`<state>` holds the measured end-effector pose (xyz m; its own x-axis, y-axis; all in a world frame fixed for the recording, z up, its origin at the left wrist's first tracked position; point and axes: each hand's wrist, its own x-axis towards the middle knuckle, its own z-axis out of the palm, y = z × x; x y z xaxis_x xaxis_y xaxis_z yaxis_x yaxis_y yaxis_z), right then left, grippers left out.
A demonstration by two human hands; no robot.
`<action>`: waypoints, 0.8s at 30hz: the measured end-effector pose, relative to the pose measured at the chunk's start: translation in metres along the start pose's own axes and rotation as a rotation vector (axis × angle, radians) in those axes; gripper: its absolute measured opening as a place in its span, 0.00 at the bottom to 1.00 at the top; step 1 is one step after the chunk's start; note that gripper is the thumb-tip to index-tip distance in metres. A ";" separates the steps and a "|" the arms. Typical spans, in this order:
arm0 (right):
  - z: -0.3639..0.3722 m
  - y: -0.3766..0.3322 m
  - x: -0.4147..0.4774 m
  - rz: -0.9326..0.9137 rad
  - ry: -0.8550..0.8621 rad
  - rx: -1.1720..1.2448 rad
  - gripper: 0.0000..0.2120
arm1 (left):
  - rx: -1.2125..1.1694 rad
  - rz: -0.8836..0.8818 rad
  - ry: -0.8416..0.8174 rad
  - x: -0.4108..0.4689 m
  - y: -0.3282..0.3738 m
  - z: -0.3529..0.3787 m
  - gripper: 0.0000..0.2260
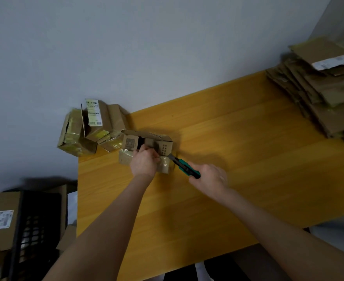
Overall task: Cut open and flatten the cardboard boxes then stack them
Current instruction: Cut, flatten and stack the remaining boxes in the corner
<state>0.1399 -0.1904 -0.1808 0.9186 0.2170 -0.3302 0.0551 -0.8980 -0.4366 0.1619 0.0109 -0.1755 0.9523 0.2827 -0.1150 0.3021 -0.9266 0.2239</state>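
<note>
A small taped cardboard box (165,148) lies on the yellow wooden table (238,159), its top flaps partly lifted. My left hand (144,161) grips the box at its middle, fingers curled over the front edge. My right hand (209,179) holds a green and black utility knife (184,166), whose blade tip touches the box's right front corner. A tall stack of flattened cardboard (321,88) rests at the table's far right corner.
Several unopened taped boxes (90,128) are piled at the table's far left corner against the grey wall. On the floor at the left stand a black plastic crate (35,230) and more cardboard boxes (1,220).
</note>
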 end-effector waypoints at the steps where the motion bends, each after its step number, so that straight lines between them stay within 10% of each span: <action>1: -0.001 -0.001 0.002 0.004 0.003 -0.012 0.24 | -0.001 0.023 0.012 -0.001 0.000 0.000 0.06; 13: 0.005 0.012 0.010 0.121 0.169 0.414 0.23 | 0.090 0.065 -0.038 0.008 -0.008 -0.013 0.06; 19: 0.028 0.009 0.039 0.295 -0.089 0.277 0.24 | 0.099 0.333 -0.041 -0.005 -0.027 -0.007 0.12; 24: 0.032 0.006 0.039 0.327 -0.148 0.258 0.22 | -0.105 0.213 0.043 -0.014 -0.036 -0.003 0.20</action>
<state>0.1632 -0.1756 -0.2230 0.8045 0.0064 -0.5939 -0.3459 -0.8078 -0.4773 0.1375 0.0411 -0.1792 0.9953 0.0958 -0.0133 0.0946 -0.9361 0.3387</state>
